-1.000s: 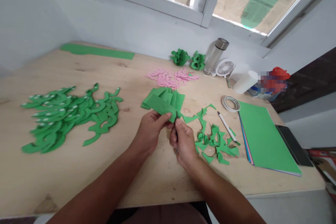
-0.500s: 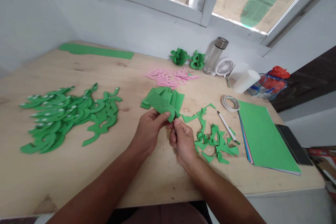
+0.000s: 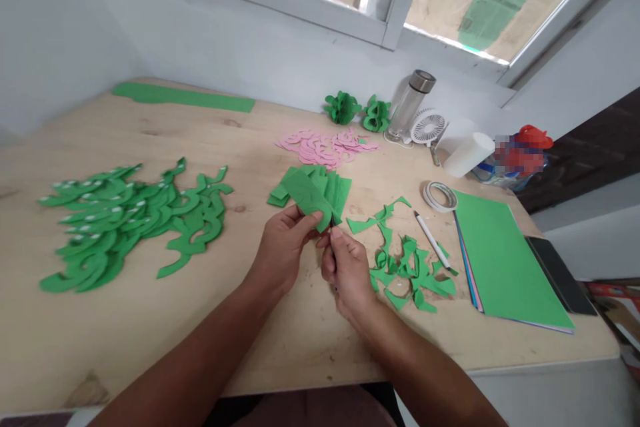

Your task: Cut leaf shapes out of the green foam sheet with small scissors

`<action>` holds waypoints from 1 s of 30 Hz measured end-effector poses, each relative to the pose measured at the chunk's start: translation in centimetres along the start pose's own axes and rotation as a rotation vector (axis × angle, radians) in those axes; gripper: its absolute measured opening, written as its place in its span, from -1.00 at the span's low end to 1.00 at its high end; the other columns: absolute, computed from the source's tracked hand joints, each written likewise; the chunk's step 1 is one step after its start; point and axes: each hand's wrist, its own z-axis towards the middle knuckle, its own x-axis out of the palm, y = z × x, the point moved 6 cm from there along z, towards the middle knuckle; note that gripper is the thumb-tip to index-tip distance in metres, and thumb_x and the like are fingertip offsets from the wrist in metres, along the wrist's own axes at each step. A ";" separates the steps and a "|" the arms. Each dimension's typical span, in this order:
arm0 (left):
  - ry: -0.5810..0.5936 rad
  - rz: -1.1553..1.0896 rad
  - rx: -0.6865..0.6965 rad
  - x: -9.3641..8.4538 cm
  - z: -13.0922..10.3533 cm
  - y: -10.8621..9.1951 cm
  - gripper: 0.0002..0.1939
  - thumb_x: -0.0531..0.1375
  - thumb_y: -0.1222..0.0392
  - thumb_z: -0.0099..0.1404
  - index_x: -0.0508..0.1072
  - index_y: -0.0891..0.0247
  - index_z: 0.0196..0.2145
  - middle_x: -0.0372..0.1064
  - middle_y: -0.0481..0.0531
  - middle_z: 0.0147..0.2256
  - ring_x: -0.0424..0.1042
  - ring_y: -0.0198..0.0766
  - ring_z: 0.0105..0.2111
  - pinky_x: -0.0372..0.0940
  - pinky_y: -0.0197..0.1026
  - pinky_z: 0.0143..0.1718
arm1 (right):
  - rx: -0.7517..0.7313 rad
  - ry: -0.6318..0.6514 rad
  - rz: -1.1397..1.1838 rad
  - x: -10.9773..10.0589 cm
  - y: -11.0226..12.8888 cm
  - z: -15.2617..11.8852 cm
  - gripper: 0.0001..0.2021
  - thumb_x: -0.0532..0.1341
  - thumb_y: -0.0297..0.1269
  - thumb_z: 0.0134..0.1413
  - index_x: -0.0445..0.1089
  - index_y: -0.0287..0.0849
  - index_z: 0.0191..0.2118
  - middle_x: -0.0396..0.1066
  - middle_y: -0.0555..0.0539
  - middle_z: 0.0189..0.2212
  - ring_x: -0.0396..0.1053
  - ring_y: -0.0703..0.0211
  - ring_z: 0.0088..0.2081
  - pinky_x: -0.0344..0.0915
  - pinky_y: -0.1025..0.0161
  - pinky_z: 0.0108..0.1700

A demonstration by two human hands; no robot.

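Held green paper piece (image 3: 309, 193) has turned slightly since the earlier frames, its far end now swung a little toward the right; both hands stand almost where they stood. Left hand (image 3: 281, 248) is pinched on the near end of that piece, thumb on top. Right hand (image 3: 351, 268) is closed around a slim dark tool (image 3: 331, 220), its lower part hidden by the fingers, its tip at the right edge of the piece. Paper piece is located at mid-table, overlapping in view a fanned stack of green paper (image 3: 342, 191). Beyond the stack lie pink cutouts (image 3: 316, 148) on the wooden table (image 3: 280, 340). Well to the left is a heap of green curved cutouts (image 3: 127, 220), some marked with white patches. Right of the right hand lie green scraps (image 3: 434, 287), with a white pen (image 3: 429, 235) resting beside and partly over them. Further right, a roll of tape (image 3: 454, 199) sits at the corner of a stack of coloured sheets (image 3: 507, 260), green uppermost
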 end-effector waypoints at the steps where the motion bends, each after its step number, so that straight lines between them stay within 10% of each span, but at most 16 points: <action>1: 0.001 0.000 0.000 0.0 0.0 0.0 -0.83 0.46 0.22 -0.08 0.59 0.27 -0.49 0.53 -0.07 -0.48 0.40 -0.31 -0.44 0.33 -0.24 -0.31 | -0.003 0.000 0.001 0.0 0.0 0.0 -0.42 0.39 0.34 -0.18 0.40 -0.16 -0.54 0.08 0.21 -0.82 -0.13 0.44 -0.74 -0.23 0.37 -0.67; 30: 0.042 0.188 0.012 0.0 0.3 -0.5 -0.86 0.40 0.20 -0.06 0.52 0.26 -0.60 0.43 -0.10 -0.59 0.31 -0.33 -0.51 0.26 -0.23 -0.36 | -0.030 0.025 0.001 0.0 0.1 0.1 -0.44 0.39 0.32 -0.15 0.40 -0.17 -0.53 0.08 0.21 -0.81 -0.14 0.44 -0.75 -0.25 0.37 -0.69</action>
